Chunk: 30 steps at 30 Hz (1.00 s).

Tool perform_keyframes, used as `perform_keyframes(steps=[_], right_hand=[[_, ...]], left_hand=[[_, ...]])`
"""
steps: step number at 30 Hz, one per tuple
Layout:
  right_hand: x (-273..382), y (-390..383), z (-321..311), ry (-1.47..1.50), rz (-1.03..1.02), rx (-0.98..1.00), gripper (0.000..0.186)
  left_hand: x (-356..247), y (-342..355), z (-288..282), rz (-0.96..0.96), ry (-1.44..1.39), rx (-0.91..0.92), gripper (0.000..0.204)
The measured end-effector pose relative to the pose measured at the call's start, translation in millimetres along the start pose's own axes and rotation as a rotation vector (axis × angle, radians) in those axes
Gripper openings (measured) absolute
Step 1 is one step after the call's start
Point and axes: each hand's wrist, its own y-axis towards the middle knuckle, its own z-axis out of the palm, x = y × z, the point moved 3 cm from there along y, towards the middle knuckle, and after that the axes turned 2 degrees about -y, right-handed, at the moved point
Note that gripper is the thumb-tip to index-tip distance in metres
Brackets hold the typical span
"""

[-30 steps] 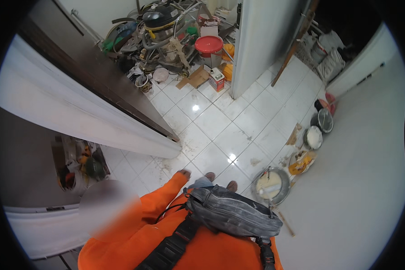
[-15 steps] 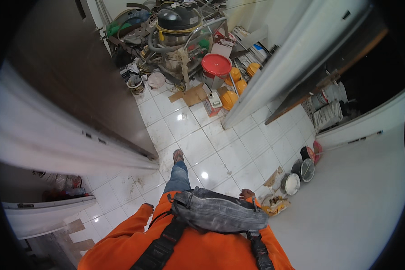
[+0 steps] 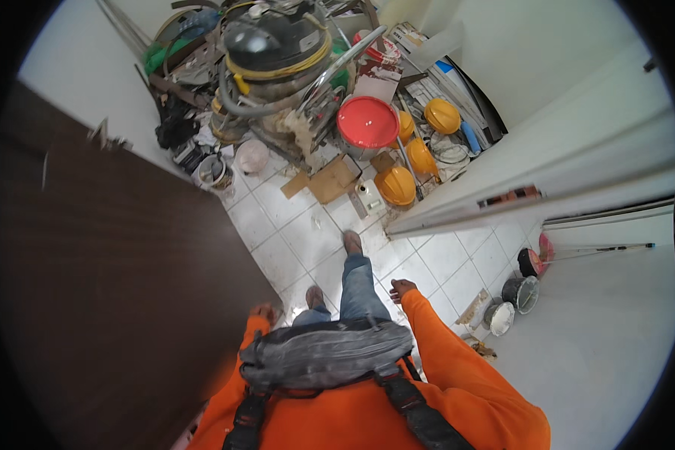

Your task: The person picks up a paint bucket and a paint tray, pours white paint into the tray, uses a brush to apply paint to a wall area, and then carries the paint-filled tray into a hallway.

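Note:
My left hand (image 3: 263,311) hangs beside the dark brown door (image 3: 120,240), low in the picture. Its fingers look loosely apart with nothing in them, though they show small; I cannot tell whether it touches the door. My right hand (image 3: 402,291) hangs out over the white tiled floor (image 3: 307,236), loosely open and holding nothing. Ahead of my feet stand a white canister (image 3: 367,198), a bucket with a red lid (image 3: 368,123) and several yellow hard hats (image 3: 395,185). Flat pieces of cardboard (image 3: 333,180) lie beside the canister.
A drum-shaped vacuum cleaner (image 3: 276,52) with a hose stands in a heap of clutter at the far wall. A small dirty bucket (image 3: 215,172) sits near the door. On the right, a door frame (image 3: 427,214) juts in; black buckets (image 3: 519,294) line the wall beyond.
I have stepped forward through the doorway, so the cluttered heap is nearer. Both hands show more fully, the right one swung forward. The brown door now fills the left side.

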Motion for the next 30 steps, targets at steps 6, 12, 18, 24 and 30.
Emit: perform_keyframes(steps=[6, 12, 18, 24, 30], right_hand=[[211.6, 224.2, 29.7, 0.351, 0.119, 0.088, 0.033], [382.0, 435.5, 44.9, 0.405, 0.119, -0.353, 0.065], [432.9, 445.3, 26.3, 0.890, -0.057, -0.321, 0.061], [376.2, 351.4, -98.2, 0.815, -0.212, -0.399, 0.057], [371.9, 241.0, -198.5, 0.578, -0.401, -0.730, 0.036]], left_hand=[[-48.7, 6.6, 36.4, -0.161, 0.652, -0.023, 0.018], [-67.4, 61.3, 109.1, -0.617, 0.435, -0.248, 0.022], [-107.5, 90.0, 149.3, -0.685, 0.440, -0.274, 0.026], [-149.8, 109.0, 154.1, -0.654, 0.448, -0.292, 0.030], [-169.2, 100.5, 149.9, -0.651, 0.449, -0.322, 0.034]])
